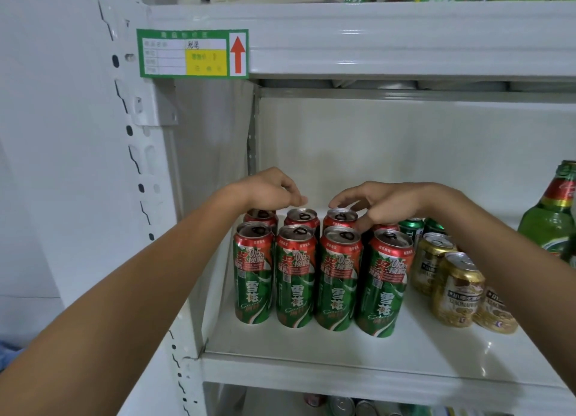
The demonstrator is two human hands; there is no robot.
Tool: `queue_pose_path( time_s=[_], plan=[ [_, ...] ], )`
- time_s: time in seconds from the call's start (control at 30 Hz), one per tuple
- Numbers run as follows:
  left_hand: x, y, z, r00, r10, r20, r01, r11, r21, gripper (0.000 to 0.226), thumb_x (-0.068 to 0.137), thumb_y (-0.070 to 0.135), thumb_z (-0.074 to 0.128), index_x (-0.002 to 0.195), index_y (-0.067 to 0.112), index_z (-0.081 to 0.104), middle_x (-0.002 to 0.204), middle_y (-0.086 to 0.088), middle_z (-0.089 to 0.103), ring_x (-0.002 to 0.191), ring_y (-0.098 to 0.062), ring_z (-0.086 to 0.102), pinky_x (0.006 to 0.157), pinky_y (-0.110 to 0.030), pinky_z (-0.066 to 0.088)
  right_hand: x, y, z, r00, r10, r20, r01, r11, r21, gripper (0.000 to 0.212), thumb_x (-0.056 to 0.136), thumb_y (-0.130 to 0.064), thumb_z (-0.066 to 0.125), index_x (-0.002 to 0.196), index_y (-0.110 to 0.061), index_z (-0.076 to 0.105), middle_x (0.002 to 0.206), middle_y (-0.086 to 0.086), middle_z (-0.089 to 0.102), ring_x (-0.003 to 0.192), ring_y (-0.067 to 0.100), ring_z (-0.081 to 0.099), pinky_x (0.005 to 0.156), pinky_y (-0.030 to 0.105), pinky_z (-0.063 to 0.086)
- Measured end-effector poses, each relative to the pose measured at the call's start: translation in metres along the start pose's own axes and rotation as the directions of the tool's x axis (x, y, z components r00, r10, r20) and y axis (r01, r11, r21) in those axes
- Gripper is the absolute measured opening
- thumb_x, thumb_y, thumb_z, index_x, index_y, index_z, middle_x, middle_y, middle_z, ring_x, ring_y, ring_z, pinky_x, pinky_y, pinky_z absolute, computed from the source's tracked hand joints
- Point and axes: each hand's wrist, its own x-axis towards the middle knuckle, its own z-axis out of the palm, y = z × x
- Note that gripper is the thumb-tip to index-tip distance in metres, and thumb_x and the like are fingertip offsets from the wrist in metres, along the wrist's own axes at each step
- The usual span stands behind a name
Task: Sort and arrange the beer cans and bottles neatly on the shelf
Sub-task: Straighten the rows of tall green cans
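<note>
On the white metal shelf [311, 350], the red-and-green cans [318, 275] stand upright in two rows at its left end, directly below both hands. The left hand [268, 189] hovers loosely curled and empty over the back-left cans. The right hand [383, 205] is nearer its target: spread fingers curl down around the third back-row can [340, 216], thumb apparently touching its rim, no firm hold yet.
</note>
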Motion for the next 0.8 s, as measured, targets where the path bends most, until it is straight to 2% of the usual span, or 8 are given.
queue_pose_path(
  time_s=[0.13, 0.2, 0.27, 0.33, 0.4, 0.47, 0.67, 0.8],
  plan=[
    [-0.001, -0.002, -0.001, 1.0, -0.023, -0.002, 0.023, 0.993, 0.117, 0.027, 0.103, 0.023, 0.055, 0.126, 0.018, 0.068, 0.13, 0.001, 0.064, 0.109, -0.017, 0.055, 0.086, -0.029, 0.045, -0.006, 0.005, -0.001, 0.997, 0.003, -0.075, 0.001, 0.999, 0.051, 0.041, 0.099, -0.046, 0.06, 0.137, -0.033, 0.058, 0.141, -0.008, 0.059, 0.131, 0.019, 0.054, 0.112, 0.049, 0.044],
    [-0.003, -0.001, -0.001, 0.997, -0.073, 0.026, 0.066, 0.978, 0.2, 0.031, 0.104, 0.018, 0.05, 0.132, 0.016, 0.064, 0.124, 0.0, 0.061, 0.104, -0.019, 0.054, 0.066, -0.025, 0.043, -0.008, 0.008, 0.001, 0.994, 0.039, -0.099, -0.032, 0.998, 0.063, 0.04, 0.104, -0.047, 0.048, 0.138, -0.029, 0.06, 0.144, -0.004, 0.059, 0.134, 0.022, 0.053, 0.114, 0.049, 0.042],
    [-0.006, -0.002, -0.001, 0.992, -0.116, 0.041, 0.102, 0.961, 0.258, 0.033, 0.104, 0.017, 0.049, 0.134, 0.015, 0.062, 0.124, -0.004, 0.062, 0.1, -0.021, 0.055, 0.055, -0.024, 0.039, -0.008, 0.011, 0.003, 0.991, 0.096, -0.096, -0.09, 0.994, 0.062, 0.046, 0.106, -0.05, 0.038, 0.14, -0.025, 0.059, 0.148, 0.001, 0.057, 0.135, 0.026, 0.053, 0.115, 0.049, 0.041],
    [-0.007, -0.003, -0.001, 0.989, -0.142, 0.043, 0.124, 0.951, 0.285, 0.032, 0.103, 0.018, 0.048, 0.132, 0.016, 0.063, 0.126, -0.007, 0.064, 0.099, -0.022, 0.059, 0.055, -0.026, 0.045, -0.009, 0.014, 0.005, 0.987, 0.137, -0.083, -0.131, 0.989, 0.075, 0.051, 0.107, -0.051, 0.033, 0.139, -0.023, 0.06, 0.145, 0.004, 0.059, 0.131, 0.028, 0.057, 0.114, 0.049, 0.042],
    [-0.008, -0.004, -0.001, 0.986, -0.163, 0.035, 0.146, 0.946, 0.289, 0.031, 0.102, 0.02, 0.048, 0.129, 0.017, 0.063, 0.123, -0.009, 0.065, 0.1, -0.027, 0.064, 0.062, -0.035, 0.058, -0.01, 0.016, 0.008, 0.985, 0.157, -0.074, -0.149, 0.984, 0.094, 0.05, 0.108, -0.049, 0.032, 0.135, -0.021, 0.062, 0.138, 0.008, 0.065, 0.123, 0.028, 0.062, 0.11, 0.051, 0.047],
    [-0.008, -0.004, -0.002, 0.981, -0.191, 0.033, 0.173, 0.942, 0.289, 0.029, 0.101, 0.02, 0.048, 0.126, 0.017, 0.064, 0.118, -0.011, 0.066, 0.097, -0.031, 0.068, 0.069, -0.042, 0.063, -0.01, 0.016, 0.01, 0.982, 0.17, -0.076, -0.162, 0.981, 0.107, 0.047, 0.108, -0.047, 0.033, 0.131, -0.02, 0.064, 0.13, 0.008, 0.069, 0.116, 0.027, 0.066, 0.107, 0.05, 0.05],
    [-0.005, -0.006, 0.001, 0.978, -0.206, 0.008, 0.191, 0.92, 0.342, 0.032, 0.103, 0.032, 0.052, 0.127, 0.016, 0.064, 0.117, -0.01, 0.067, 0.089, -0.026, 0.065, 0.068, -0.037, 0.057, -0.014, 0.014, 0.013, 0.985, 0.168, -0.047, -0.164, 0.983, 0.089, 0.045, 0.107, -0.047, 0.039, 0.138, -0.023, 0.061, 0.133, 0.005, 0.068, 0.118, 0.027, 0.066, 0.107, 0.049, 0.049],
    [0.001, -0.012, 0.005, 0.979, -0.199, -0.034, 0.195, 0.891, 0.411, 0.039, 0.1, 0.043, 0.052, 0.126, 0.017, 0.066, 0.119, -0.009, 0.068, 0.095, -0.029, 0.066, 0.084, -0.045, 0.058, -0.014, 0.015, 0.016, 0.986, 0.145, -0.082, -0.136, 0.985, 0.102, 0.047, 0.106, -0.05, 0.041, 0.142, -0.024, 0.056, 0.139, 0.004, 0.064, 0.122, 0.027, 0.063, 0.109, 0.049, 0.047]
  ],
)
